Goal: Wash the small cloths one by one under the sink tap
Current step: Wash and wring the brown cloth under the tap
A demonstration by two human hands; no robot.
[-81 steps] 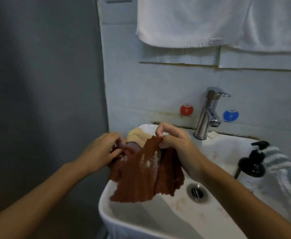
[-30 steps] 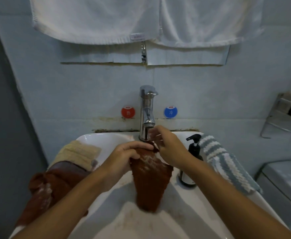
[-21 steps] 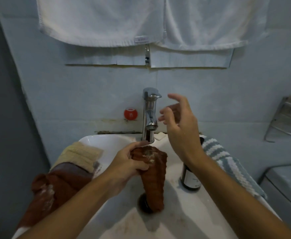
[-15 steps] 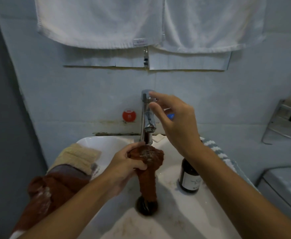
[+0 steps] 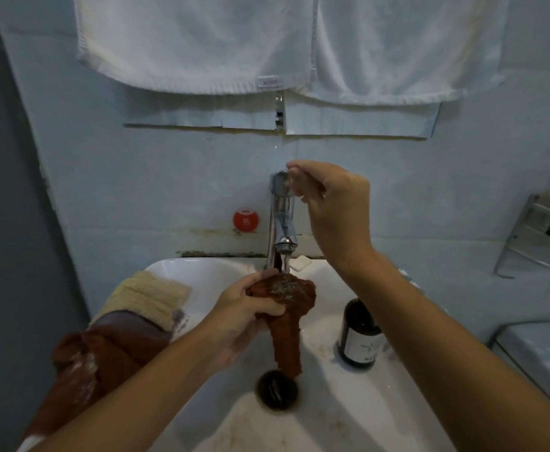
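My left hand (image 5: 241, 316) grips a bunched rust-brown cloth (image 5: 287, 324) directly under the spout of the chrome tap (image 5: 281, 216). Water runs from the spout onto the top of the cloth, and its tail hangs down toward the drain (image 5: 277, 389). My right hand (image 5: 332, 207) is up at the tap's top, fingers curled on the lever. A pile of other small cloths (image 5: 117, 334), cream, grey and brown, lies on the left rim of the white sink (image 5: 202, 272).
A dark soap bottle (image 5: 360, 337) stands on the sink's right side, partly behind my right forearm. Two white towels (image 5: 202, 44) hang above the tap. A red round sticker (image 5: 246, 220) marks the wall. A metal rack (image 5: 541, 236) is at right.
My right hand let go of the cloth and rose to the tap lever. Water now flows onto the cloth, which my left hand holds alone, bunched tighter under the spout.
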